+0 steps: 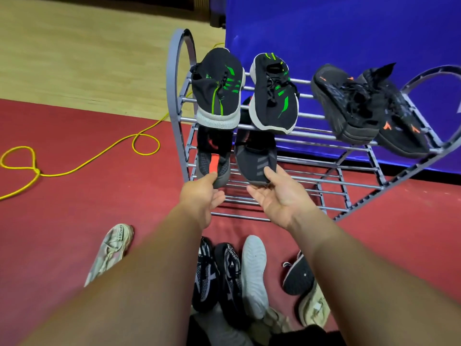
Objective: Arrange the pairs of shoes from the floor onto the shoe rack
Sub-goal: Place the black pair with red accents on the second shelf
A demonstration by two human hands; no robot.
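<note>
The left hand (203, 196) grips the toe of a grey shoe with an orange tongue (212, 163), thumb on top and fingers curled underneath. The right hand (282, 196), palm turned up, holds the toe of a dark grey shoe (257, 158) between the thumb above and the fingers below. Both shoes lie side by side on the second tier of the shoe rack (173, 96), at its left end, toes over the front edge and heels tucked under the top tier. Right above them, at the left end of the top tier, sits a black-and-green pair (219, 91). A black-and-orange pair (361, 103) leans together at the right end of that tier. The rack stands on a red mat (50, 221) in front of a blue panel (349, 33). On the mat before the rack's front edge lie a black-and-white knit pair (207, 275), a white shoe (254, 270) sole up, a black-soled shoe (298, 275) and two beige shoes (112, 250), well apart from each other. A yellow cord (37, 171) loops across the mat to the left.
</note>
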